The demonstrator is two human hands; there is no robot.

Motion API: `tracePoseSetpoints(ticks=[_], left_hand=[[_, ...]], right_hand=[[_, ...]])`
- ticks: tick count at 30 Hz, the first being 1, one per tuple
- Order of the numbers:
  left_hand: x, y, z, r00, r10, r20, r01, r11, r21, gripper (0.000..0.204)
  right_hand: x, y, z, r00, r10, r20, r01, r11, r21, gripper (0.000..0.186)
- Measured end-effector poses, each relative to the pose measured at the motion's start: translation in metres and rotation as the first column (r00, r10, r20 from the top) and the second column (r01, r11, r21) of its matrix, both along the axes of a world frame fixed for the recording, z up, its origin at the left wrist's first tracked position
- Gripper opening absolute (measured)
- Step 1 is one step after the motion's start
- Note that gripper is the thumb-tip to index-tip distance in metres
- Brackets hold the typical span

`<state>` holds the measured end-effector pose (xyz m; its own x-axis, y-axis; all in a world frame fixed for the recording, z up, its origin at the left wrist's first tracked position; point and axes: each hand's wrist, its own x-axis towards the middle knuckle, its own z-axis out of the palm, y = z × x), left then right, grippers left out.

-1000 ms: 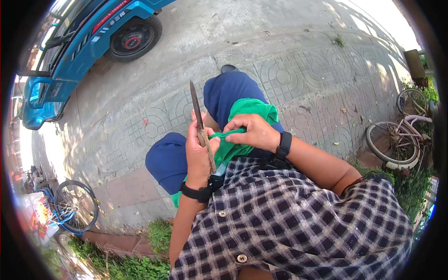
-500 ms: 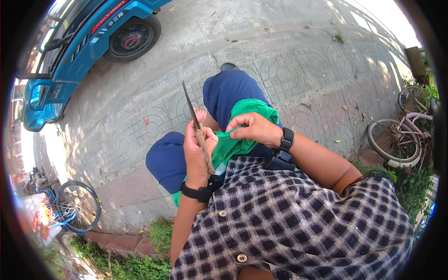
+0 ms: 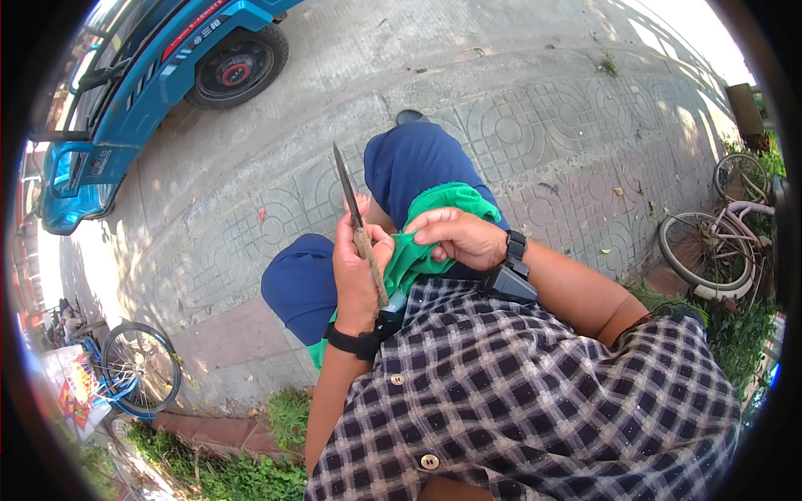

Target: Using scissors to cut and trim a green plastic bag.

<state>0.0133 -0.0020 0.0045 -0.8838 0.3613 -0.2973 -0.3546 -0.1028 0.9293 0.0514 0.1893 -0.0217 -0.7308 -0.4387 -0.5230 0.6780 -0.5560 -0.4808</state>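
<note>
My left hand (image 3: pixel 355 271) grips a knife (image 3: pixel 354 214) by its wooden handle, the dark blade pointing up and away over my knees. My right hand (image 3: pixel 458 236) pinches a green cloth (image 3: pixel 426 242) that lies bunched on my lap, just right of the knife handle. Both wrists wear black bands with small devices. I sit with blue trousers (image 3: pixel 413 167) and a checked shirt (image 3: pixel 518 392) in view.
Patterned paving (image 3: pixel 543 134) stretches ahead. A blue three-wheeled vehicle (image 3: pixel 159 75) stands at the upper left. Bicycles lean at the right edge (image 3: pixel 710 250) and the lower left (image 3: pixel 125 367). Grass (image 3: pixel 284 417) grows along the kerb below.
The knife blade has tilted slightly and my left hand has shifted a little. My right hand has moved along the green cloth, closer to the knife handle.
</note>
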Motion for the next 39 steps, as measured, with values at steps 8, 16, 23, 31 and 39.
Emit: tracePoseSetpoints(ticks=[8, 16, 23, 31, 39], left_hand=[[0.002, 0.003, -0.006, 0.998, 0.012, -0.058, -0.018, 0.995, -0.098, 0.052], [0.003, -0.003, -0.013, 0.975, -0.030, -0.221, -0.058, 0.924, -0.378, 0.052], [0.013, -0.020, 0.012, 0.998, 0.012, -0.065, -0.029, 0.963, -0.267, 0.055], [0.013, -0.023, 0.008, 0.993, 0.083, -0.079, -0.092, 0.989, -0.120, 0.058], [-0.001, 0.005, 0.009, 0.987, -0.048, -0.152, 0.026, 0.989, -0.142, 0.055]], right_hand=[[0.001, -0.014, -0.003, 0.962, -0.078, -0.260, 0.096, 0.994, 0.057, 0.018], [-0.002, -0.011, -0.014, 0.986, -0.087, -0.142, 0.087, 0.996, 0.000, 0.021], [-0.003, -0.006, -0.032, 0.981, -0.180, -0.077, 0.173, 0.981, -0.081, 0.018], [-0.004, -0.004, -0.040, 0.985, -0.125, -0.120, 0.106, 0.983, -0.152, 0.019], [-0.002, -0.004, -0.042, 0.989, -0.083, -0.126, 0.070, 0.992, -0.104, 0.023]])
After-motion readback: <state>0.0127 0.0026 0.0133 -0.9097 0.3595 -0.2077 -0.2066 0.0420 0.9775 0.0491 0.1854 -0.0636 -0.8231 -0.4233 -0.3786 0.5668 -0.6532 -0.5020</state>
